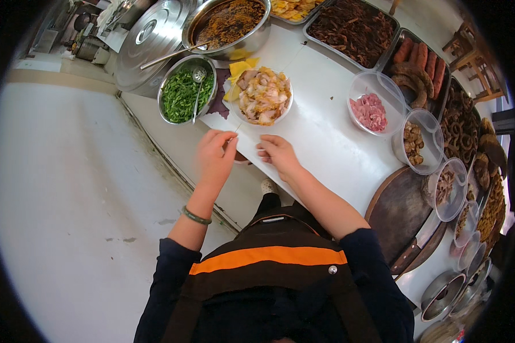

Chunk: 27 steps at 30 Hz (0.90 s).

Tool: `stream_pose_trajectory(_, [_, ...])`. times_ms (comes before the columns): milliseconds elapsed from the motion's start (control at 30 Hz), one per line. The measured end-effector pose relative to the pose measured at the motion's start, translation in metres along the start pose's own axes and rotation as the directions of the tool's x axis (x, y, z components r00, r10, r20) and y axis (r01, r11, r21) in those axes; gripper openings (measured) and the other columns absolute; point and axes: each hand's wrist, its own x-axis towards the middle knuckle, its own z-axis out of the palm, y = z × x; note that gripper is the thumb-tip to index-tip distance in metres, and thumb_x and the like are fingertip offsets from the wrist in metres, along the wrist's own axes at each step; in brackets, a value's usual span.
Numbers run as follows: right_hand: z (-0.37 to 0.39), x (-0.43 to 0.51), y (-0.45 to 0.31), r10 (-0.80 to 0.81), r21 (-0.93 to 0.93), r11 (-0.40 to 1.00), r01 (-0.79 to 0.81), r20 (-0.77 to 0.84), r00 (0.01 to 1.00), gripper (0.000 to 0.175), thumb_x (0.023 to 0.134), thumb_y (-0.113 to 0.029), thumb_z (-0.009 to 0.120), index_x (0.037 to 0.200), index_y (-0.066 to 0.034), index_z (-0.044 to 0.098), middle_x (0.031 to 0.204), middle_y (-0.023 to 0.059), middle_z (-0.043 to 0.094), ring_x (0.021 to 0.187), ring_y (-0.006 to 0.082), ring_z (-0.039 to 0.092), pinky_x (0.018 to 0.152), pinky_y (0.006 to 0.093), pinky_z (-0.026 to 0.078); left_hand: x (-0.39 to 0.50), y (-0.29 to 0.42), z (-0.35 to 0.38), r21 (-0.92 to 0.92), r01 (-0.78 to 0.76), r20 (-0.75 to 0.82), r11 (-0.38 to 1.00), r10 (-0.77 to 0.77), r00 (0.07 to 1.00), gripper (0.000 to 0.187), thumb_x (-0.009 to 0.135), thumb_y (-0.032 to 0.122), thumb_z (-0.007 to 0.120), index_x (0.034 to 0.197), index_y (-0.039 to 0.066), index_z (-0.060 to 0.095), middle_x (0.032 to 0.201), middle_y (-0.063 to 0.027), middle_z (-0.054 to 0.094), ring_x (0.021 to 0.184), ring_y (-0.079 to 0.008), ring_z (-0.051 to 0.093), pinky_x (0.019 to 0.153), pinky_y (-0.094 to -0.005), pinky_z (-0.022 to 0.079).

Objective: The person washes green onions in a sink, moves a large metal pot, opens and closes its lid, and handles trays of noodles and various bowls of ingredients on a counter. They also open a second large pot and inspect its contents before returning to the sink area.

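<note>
A clear round plastic tub of chopped, yellowish cooked meat [264, 96] stands near the table's edge, just beyond both hands. My left hand [218, 150] is raised at the edge, thumb and forefinger pinched on something thin, like a toothpick or a thread; too small to tell which. To its right my right hand [279, 153] has curled fingers, with nothing visible in it. Behind the left hand is a steel bowl of chopped green herbs [176, 96] with a slotted spoon [199, 75] in it. Yellow gloves or cloth [240, 70] lie between bowl and tub.
A steel pot of dark sauce [229, 23] holds a ladle. Trays of dark shredded meat [349, 32] and sausages [420, 55] line the far side. Plastic tubs, one with pink meat [371, 113], stand right, near a round chopping board [397, 210] with a cleaver [427, 229].
</note>
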Motion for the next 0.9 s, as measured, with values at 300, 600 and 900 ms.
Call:
stream_pose_trajectory(300, [-0.051,0.001,-0.038,-0.179,0.045,0.979,0.198,-0.265,0.947,0.024,0.091,-0.022,0.057,0.105,-0.0031,0.056,0.09,0.0045,0.062,0.074,0.0098,0.055,0.066,0.0232,0.045,0.055,0.038,0.061,0.32,-0.242,0.044,0.916,0.241,0.969,0.015,0.067,0.018,0.075,0.078,0.011,0.068,0.078,-0.0031,0.057,0.077,-0.0242,0.055,0.066,-0.039,0.038])
stream_pose_trajectory(600, [-0.048,-0.002,-0.039,-0.146,0.09,0.981,0.171,-0.235,0.961,0.025,0.09,-0.02,0.056,0.106,-0.0005,0.057,0.089,0.0057,0.061,0.074,0.0108,0.055,0.065,0.0244,0.046,0.063,0.041,0.084,0.397,-0.104,0.09,0.912,0.074,0.993,0.012,0.067,0.022,0.075,0.066,0.012,0.068,0.072,-0.0039,0.057,0.074,-0.0217,0.057,0.064,-0.0368,0.04])
stream_pose_trajectory(900, [-0.053,-0.001,-0.037,-0.074,0.201,0.973,0.11,-0.178,0.981,0.027,0.09,-0.023,0.058,0.108,-0.0025,0.056,0.091,0.006,0.061,0.074,0.0112,0.055,0.066,0.0245,0.046,0.06,0.006,0.048,-0.623,0.725,0.488,0.292,-0.58,0.653,0.013,0.086,0.022,0.064,0.086,0.008,0.063,0.066,0.0062,0.049,0.059,-0.0067,0.041,0.053,-0.0224,0.032])
